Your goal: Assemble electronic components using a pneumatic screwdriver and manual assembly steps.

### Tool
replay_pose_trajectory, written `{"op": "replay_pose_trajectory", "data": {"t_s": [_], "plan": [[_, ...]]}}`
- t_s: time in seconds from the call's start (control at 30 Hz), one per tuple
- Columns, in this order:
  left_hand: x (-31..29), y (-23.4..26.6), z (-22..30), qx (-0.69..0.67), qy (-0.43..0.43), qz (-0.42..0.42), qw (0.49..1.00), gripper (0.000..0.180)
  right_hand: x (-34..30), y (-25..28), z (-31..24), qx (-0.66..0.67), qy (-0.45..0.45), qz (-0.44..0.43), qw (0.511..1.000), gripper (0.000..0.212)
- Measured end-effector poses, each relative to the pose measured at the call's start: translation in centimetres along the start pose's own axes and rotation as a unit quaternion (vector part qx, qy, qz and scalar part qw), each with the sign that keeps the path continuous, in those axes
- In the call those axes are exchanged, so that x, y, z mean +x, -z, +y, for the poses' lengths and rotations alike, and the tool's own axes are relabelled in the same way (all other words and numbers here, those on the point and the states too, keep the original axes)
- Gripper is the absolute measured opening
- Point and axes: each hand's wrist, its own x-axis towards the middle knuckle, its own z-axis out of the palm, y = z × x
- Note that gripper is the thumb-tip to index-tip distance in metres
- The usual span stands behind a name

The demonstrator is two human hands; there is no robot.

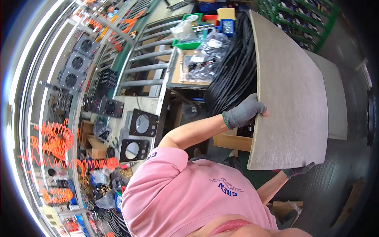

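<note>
A large, flat grey board (290,91) is held up on the right, tilted and taller than my torso. My left hand (245,112), in a grey glove with bare fingertips, is closed around its left edge, thumb on the face turned to me. At the lower edge, my right hand (301,170), gloved in dark grey, holds the board from below; part of its fingers is hidden behind it. Just beyond my left hand hangs a thick bundle of black cables (237,67). Below that hand, the board partly covers an open cardboard box (233,142).
Another grey board (334,96) stands behind the held one. A roller conveyor (144,57) runs at the upper left, beside green bins (189,44) of small parts. Two black panels with round openings (143,123) lie at left. Green racks (304,23) stand at the far right.
</note>
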Motion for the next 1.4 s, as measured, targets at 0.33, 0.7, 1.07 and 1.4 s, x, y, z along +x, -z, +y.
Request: {"op": "replay_pose_trajectory", "data": {"t_s": [0.33, 0.7, 1.07, 1.4], "plan": [[-14.5, 6.5, 6.3, -0.023, -0.162, -0.011, 0.986, 0.05, -8.2, -5.1, 1.7, -0.163, 0.052, -0.018, 0.985, 0.051], [-37.0, 24.4, 10.8, -0.14, -0.313, 0.083, 0.936, 0.058, -22.2, -28.6, 7.6, -0.131, -0.01, -0.217, 0.967, 0.057], [-38.3, 40.8, 9.2, -0.349, -0.361, 0.229, 0.834, 0.053, -31.7, -57.8, 25.1, -0.068, -0.282, -0.399, 0.87, 0.056], [-30.3, 54.3, 7.3, -0.359, -0.309, 0.454, 0.755, 0.048, -33.5, -63.7, 53.2, -0.122, -0.351, -0.473, 0.799, 0.052]]}}
